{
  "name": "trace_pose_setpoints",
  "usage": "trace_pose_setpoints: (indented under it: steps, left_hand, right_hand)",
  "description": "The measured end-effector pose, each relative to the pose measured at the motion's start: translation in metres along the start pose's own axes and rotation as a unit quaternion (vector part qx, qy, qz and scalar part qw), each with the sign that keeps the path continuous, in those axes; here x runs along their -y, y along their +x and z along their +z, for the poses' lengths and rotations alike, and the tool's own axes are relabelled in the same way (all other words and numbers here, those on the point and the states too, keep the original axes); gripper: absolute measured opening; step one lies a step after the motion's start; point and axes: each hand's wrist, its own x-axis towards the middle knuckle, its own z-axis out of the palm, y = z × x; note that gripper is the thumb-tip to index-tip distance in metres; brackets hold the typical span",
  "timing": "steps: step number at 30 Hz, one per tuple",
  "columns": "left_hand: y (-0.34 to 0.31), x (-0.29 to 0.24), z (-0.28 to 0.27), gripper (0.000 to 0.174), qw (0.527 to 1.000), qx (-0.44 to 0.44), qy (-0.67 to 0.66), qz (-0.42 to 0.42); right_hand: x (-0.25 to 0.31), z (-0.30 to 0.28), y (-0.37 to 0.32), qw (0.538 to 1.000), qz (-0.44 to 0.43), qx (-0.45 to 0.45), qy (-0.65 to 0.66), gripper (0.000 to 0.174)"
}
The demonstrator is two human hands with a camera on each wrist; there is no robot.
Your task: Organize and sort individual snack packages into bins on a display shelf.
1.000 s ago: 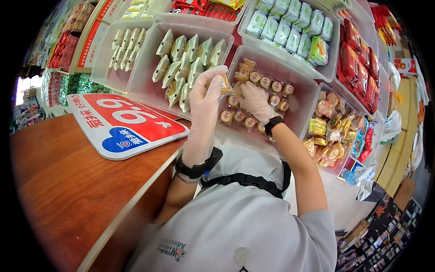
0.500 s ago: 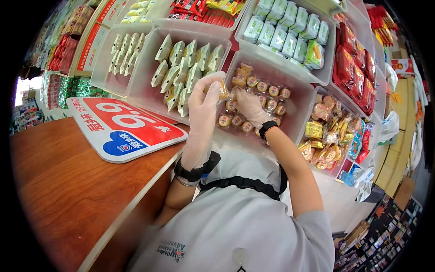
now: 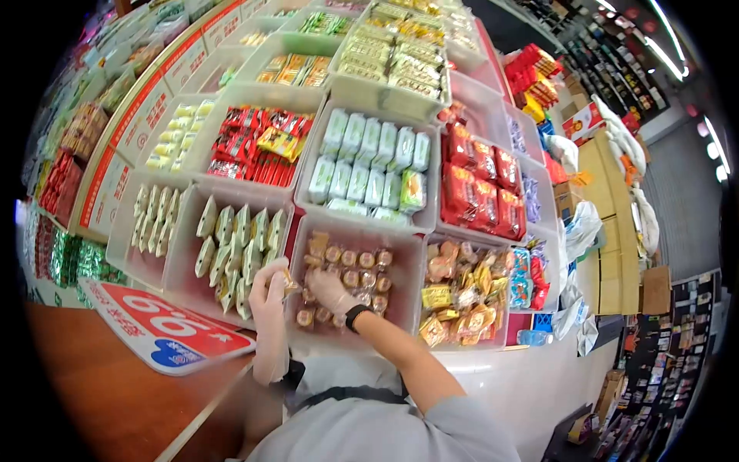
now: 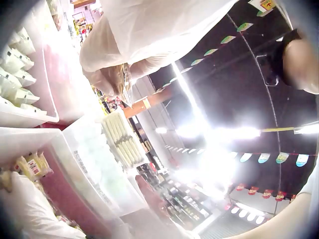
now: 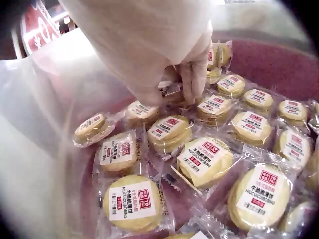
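Observation:
Both hands wear clear gloves. My left hand pinches a small wrapped biscuit packet between thumb and fingers, raised at the left side of a translucent bin. Down inside that bin, my right hand has its fingers among round biscuit packets, each in clear film with a white and red label. In the right wrist view, its thumb and fingertips come together on a piece of clear wrapper. The rest of that packet is hidden under the hand. Packets stand in loose rows, several lying flat with labels up.
Left of the bin is one with pale green pouches; right of it, one with mixed yellow snacks. Behind stand bins of white-green packs and red packs. A price sign lies at the wooden counter.
The head view has tilted up, showing more bins behind. My left hand keeps its packet by the bin's left side; my right hand stays down among the biscuit packets.

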Motion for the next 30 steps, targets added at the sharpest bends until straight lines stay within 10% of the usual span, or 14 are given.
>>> trace_pose_setpoints:
  steps: [24, 28, 30]
  left_hand:
    - [0.005, 0.008, -0.007, 0.021, 0.998, 0.015, -0.057, -0.037]
    - [0.001, -0.006, -0.001, 0.018, 1.000, -0.004, -0.009, -0.017]
    - [0.000, -0.009, 0.001, 0.018, 1.000, -0.020, 0.022, 0.001]
  right_hand:
    - [-0.018, 0.006, 0.009, 0.966, 0.175, -0.038, 0.188, 0.020]
    - [-0.017, 0.022, 0.006, 0.955, 0.169, -0.153, 0.191, 0.014]
    - [-0.013, -0.005, 0.011, 0.935, 0.262, 0.005, 0.238, 0.024]
